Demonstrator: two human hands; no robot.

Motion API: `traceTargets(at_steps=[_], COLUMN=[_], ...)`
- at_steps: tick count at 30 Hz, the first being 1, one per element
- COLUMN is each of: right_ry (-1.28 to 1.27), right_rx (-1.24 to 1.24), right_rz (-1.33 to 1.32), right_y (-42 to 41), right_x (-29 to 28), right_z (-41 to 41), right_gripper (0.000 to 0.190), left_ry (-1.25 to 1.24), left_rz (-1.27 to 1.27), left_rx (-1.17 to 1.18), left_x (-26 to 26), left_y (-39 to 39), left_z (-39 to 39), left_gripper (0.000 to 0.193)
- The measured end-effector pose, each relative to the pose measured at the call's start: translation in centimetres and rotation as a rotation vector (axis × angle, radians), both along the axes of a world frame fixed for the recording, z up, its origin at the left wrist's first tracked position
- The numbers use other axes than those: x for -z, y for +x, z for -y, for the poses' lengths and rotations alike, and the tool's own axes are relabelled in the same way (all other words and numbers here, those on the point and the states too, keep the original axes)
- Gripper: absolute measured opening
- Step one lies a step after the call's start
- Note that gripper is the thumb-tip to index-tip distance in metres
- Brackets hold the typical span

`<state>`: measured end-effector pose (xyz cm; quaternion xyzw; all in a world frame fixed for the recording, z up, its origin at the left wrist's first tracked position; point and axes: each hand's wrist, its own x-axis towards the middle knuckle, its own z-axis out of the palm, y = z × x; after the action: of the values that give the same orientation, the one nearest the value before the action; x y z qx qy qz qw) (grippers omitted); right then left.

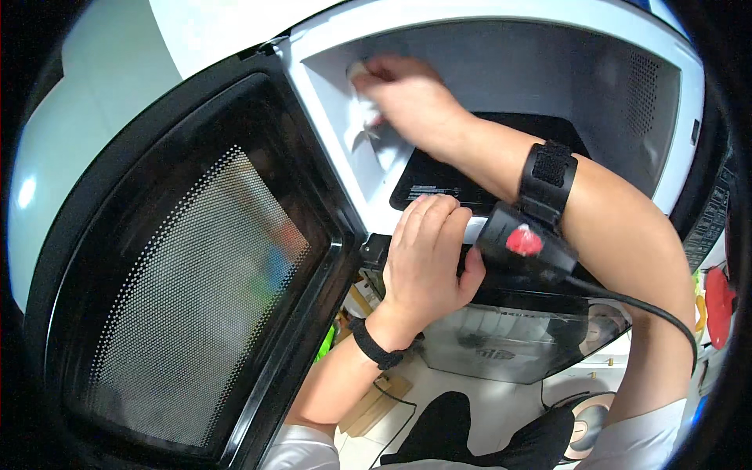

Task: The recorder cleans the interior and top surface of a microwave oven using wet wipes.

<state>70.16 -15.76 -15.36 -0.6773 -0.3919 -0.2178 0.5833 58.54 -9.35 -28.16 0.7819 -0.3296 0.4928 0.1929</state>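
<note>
A microwave oven stands before me, its grey interior (505,64) showing and its black door (194,282) swung out to the left. Inside, my right hand (405,97) presses a white cloth or tissue (367,117) against the left inner wall; the hand is blurred. A black glossy plate (437,176) bearing small writing lies on the cavity floor. My left hand (426,252) rests on the lower front edge of the opening, its fingers over the rim. A black device with a red patch (523,241) and a cable is at my right wrist strap.
Beneath the microwave is another appliance with a dark glass front (505,343). A cardboard piece (376,405) and a cable lie on the tiled floor. A round device (587,426) is at the lower right, and a red object (719,308) at the right edge.
</note>
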Motion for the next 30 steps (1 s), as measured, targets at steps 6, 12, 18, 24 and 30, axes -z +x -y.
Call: traceTargets(at_steps=[6,12,18,24,30], right_ry=[-0.024,-0.285,-0.425,0.006,-0.43], right_rx=[0.357,0.411,0.455,0.487,0.587], right_rz=[0.11,0.15,0.149,0.329,0.509], right_y=[1.7,9.9,10.4,8.9,10.7], right_x=[-0.9,-2.2,-1.1,0.1,0.9], right_z=[-2.4,0.5,-0.3,-0.8,0.4], right_gripper=[0.03,0.026,0.027,0.023,0.023], left_ry=[0.089,0.041,0.032,0.036,0.027], left_rz=[-0.071,-0.06,-0.041,-0.016,0.0], left_rx=[-0.058,-0.046,-0.056,-0.038,0.003], left_x=[0.1,-0.3,-0.2,-0.1,-0.2], left_y=[-0.1,-0.1,-0.1,0.1,0.5], left_z=[-0.2,0.6,0.5,0.5,0.6], left_gripper=[0.049,0.045,0.047,0.049,0.048])
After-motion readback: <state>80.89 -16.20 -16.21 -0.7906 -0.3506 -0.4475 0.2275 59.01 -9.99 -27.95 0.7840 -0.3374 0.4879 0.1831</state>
